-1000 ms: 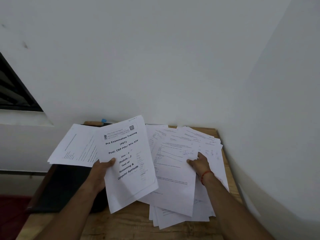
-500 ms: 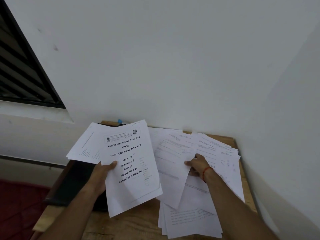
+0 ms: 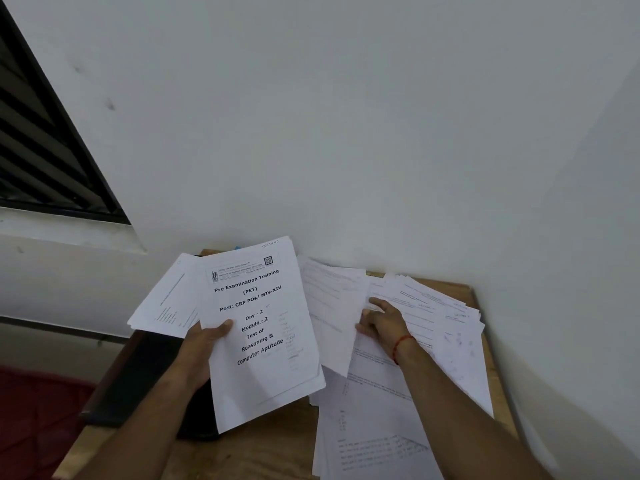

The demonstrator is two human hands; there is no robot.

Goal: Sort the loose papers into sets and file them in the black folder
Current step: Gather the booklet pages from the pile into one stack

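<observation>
My left hand [image 3: 204, 344] holds a fanned set of white sheets [image 3: 263, 334] above the table, thumb on top of a cover page headed "Pre Examination Training". Under that hand lies the black folder [image 3: 138, 379], mostly hidden by my arm and the sheets. On the right, a loose heap of printed papers [image 3: 446, 327] covers the wooden table [image 3: 498, 400]. My right hand [image 3: 382, 322], with a red thread at the wrist, pinches a single sheet [image 3: 332, 317] and lifts its edge off the heap.
The table stands in a corner, with white walls close behind and to the right. A dark louvred window [image 3: 38, 150] sits up on the left. A red floor [image 3: 31, 420] shows beyond the table's left edge.
My right hand has peeled one sheet up from the heap and swung it leftward. My left hand keeps its set raised. The camera has tilted up and to the left.
</observation>
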